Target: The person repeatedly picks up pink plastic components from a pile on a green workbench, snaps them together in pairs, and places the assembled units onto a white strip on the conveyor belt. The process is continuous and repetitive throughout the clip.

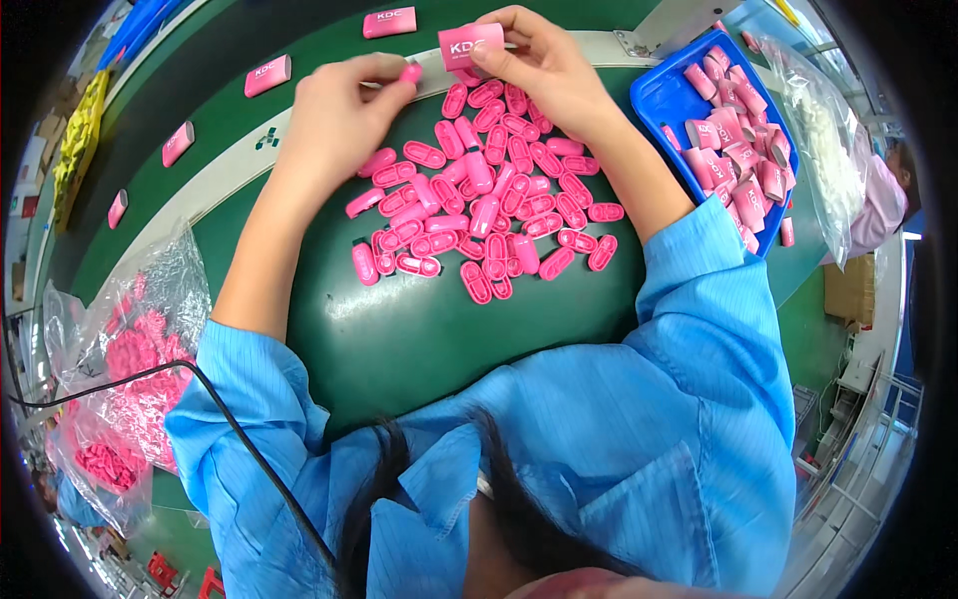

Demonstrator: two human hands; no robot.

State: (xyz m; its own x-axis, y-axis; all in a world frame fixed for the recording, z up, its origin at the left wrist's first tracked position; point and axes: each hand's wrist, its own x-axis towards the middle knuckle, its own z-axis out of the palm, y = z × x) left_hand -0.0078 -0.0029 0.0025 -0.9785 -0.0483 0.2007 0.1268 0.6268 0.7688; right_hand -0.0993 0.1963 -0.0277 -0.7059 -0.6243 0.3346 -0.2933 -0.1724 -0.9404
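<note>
My right hand (pixel 544 62) holds a pink rectangular case (pixel 470 45) at the far edge of the green mat (pixel 419 329). My left hand (pixel 344 115) pinches a small pink oval cap (pixel 410 73) between its fingertips, just left of the case. Below both hands a heap of several pink oval caps (pixel 489 200) lies spread on the mat.
A blue tray (pixel 659 100) with several pink cases stands at the right. More pink cases (pixel 267 76) lie on the dark green belt beyond the mat. Clear bags of pink parts (pixel 130 369) sit at the left, another clear bag (pixel 823 140) at the far right.
</note>
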